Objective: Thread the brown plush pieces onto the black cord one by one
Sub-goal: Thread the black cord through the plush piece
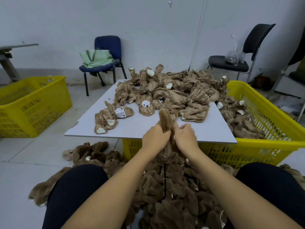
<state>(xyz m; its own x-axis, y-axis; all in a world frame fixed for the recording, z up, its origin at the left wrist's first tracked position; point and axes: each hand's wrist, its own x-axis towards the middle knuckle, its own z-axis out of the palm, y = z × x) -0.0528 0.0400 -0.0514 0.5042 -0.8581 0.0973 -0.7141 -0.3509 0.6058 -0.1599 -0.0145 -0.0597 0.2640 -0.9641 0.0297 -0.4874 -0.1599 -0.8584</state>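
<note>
Left hand [156, 136] curled tight around plush piece [165, 119], upright at board [92, 128] near edge. Right hand [185, 135] pinches same piece just beside it. Cord [164, 180] hangs below between knees, over plush heap [173, 204]. Plush pile [173, 90] across board.

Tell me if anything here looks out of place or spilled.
Yes. Brown plush pieces lie loose on the floor left of the person's knees, off the grey board, and the pile overhangs the board's right edge into the yellow basket.
</note>
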